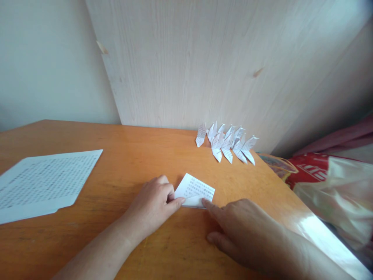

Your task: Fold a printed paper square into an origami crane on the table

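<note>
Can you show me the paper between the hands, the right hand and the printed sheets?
Paper [195, 189]: head view, middle of its printed face.
Right hand [246, 225]: head view, back of the hand.
Printed sheets [48, 183]: head view, middle of the top sheet.

One folded paper [196, 187] lies on one counter [131, 155]. At least nine paper figures [217, 147], some overlapping, crowd its back right corner. Toward its left edge lie at least two flat sheets [49, 179], exact number unclear.
</note>
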A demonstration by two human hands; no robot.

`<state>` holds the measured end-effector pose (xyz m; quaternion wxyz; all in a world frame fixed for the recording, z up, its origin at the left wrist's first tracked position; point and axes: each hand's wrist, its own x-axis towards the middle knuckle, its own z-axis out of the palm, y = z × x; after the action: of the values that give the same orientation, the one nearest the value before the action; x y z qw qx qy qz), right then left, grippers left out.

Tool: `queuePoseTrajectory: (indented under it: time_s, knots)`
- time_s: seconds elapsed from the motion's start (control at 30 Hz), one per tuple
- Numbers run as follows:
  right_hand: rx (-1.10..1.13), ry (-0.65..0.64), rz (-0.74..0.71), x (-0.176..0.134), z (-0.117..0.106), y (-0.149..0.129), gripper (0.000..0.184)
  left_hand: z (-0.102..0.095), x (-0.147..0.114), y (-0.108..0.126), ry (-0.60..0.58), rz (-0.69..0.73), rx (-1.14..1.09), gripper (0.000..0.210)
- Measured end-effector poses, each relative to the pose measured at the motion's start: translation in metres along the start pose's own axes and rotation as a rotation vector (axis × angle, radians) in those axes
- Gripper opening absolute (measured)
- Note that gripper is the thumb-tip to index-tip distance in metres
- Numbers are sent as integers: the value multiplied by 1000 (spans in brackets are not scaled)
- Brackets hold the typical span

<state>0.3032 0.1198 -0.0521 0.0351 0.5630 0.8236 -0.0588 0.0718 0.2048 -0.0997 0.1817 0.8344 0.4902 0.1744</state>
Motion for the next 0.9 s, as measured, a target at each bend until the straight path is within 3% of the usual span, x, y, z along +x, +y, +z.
queuePoseTrajectory:
  time_s: [0.33, 0.6, 0.9]
  knots:
    - [8, -76, 8, 1, -7, -2, 43, -4, 0, 1, -2, 29, -5, 38]
    - [33, -45, -11, 0, -1, 3, 50, -15, 0, 3, -75, 4, -117, 37]
    - [-12, -36, -20, 0, -2, 3, 47, -16, -1, 2, -85, -1, -180, 40]
